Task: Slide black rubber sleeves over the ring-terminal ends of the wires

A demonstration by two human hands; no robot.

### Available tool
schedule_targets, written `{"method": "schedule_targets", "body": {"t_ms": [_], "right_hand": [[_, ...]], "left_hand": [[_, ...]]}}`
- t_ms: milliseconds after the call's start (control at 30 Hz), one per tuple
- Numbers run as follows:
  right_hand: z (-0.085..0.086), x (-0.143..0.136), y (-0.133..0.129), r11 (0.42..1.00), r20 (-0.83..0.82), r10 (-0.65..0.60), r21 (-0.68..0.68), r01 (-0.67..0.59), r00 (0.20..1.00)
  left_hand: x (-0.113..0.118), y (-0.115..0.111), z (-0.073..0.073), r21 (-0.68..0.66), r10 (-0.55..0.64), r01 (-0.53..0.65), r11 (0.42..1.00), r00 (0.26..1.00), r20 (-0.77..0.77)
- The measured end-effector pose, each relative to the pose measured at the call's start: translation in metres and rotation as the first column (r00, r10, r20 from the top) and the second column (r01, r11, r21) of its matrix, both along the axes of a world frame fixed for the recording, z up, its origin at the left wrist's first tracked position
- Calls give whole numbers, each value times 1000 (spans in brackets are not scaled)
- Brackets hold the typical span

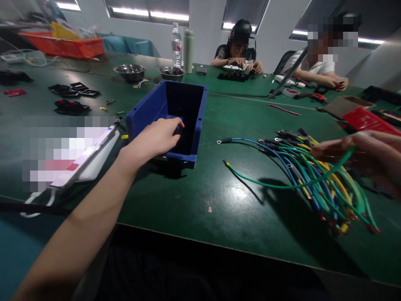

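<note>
My left hand (161,136) reaches over the near end of a blue plastic bin (202,121), its fingers curled apart above the inside; nothing shows between them. On the right, my right hand (366,152) is closed on a green wire (269,185), whose near end hangs out to the left above the table. Under and beside that hand lies a pile of blue, green and yellow wires (316,179) with dark sleeves and metal ends. A blue wire with a ring terminal (242,139) sticks out of the pile to the left.
A phone-like device or tablet (84,159) leans left of the bin. Two metal bowls (130,73), a bottle (176,46) and a green flask (188,52) stand behind. An orange basket (62,45) is far left, a red box (371,125) right. Two people sit across the table.
</note>
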State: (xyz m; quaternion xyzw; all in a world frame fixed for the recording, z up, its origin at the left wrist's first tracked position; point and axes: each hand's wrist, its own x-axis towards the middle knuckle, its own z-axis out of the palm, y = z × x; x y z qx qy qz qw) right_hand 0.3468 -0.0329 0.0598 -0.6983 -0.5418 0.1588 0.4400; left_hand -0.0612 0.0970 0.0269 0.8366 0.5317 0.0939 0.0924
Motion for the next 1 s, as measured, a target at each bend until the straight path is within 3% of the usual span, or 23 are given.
{"method": "schedule_targets", "body": {"t_ms": [100, 233, 300, 400, 533, 667, 833, 933, 1000], "right_hand": [[-4, -38, 18, 998, -261, 46, -18, -52, 964], [-9, -76, 38, 993, -380, 103, -11, -116, 919], [-13, -87, 46, 986, -338, 125, -62, -155, 933], [-21, -97, 54, 946, -188, 229, -187, -264, 955], [-33, -110, 57, 894, -133, 386, -189, -406, 913], [-45, -118, 50, 873, -156, 449, -135, -469, 880], [-58, -110, 39, 953, -37, 293, -63, -295, 955], [-59, -110, 34, 958, -65, 277, -60, -281, 959], [-57, -115, 30, 963, -49, 269, 10, -268, 962]], "left_hand": [[3, -4, 2, 56, 22, -24, 998, 999, 37], [10, -8, 4, 204, -21, -11, 979, 988, 156], [13, -11, 6, 329, -107, 23, 944, 965, 238], [17, -17, 9, 528, -232, 37, 849, 923, 309], [19, -26, 12, 663, -318, 15, 749, 885, 339], [24, -35, 10, 658, -367, 104, 745, 888, 275], [28, -38, 7, 602, -424, 203, 772, 870, 252], [28, -38, 8, 596, -449, 224, 771, 855, 260], [27, -38, 10, 588, -430, 219, 779, 868, 246]]}}
